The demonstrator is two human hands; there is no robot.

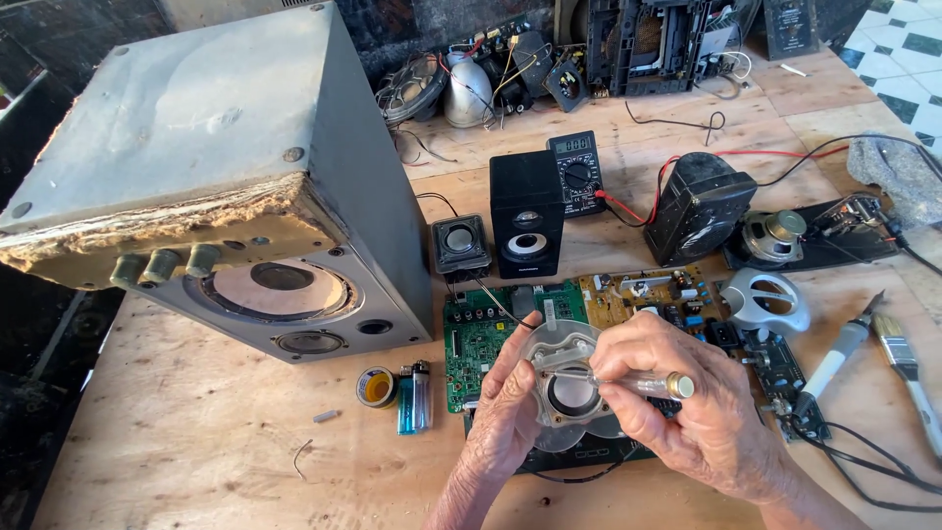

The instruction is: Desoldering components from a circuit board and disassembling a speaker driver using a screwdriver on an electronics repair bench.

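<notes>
My left hand (502, 412) cups a small round grey speaker housing (567, 378) from the left, fingers against its rim. My right hand (687, 412) grips a clear-handled screwdriver (648, 384) with a brass end cap, its tip lying across the top of the housing. The dark speaker cone shows in the housing's middle. Both hands hover over a green circuit board (477, 339) and a dark panel near the table's front.
A big grey speaker cabinet (245, 186) lies tilted at left. Two small black speakers (526, 211), a multimeter (578, 169), a yellow circuit board (638, 290), a soldering iron (834, 358), a brush (908, 373), two lighters (414, 397) and a solder roll (375, 387) crowd the wooden table (196, 432).
</notes>
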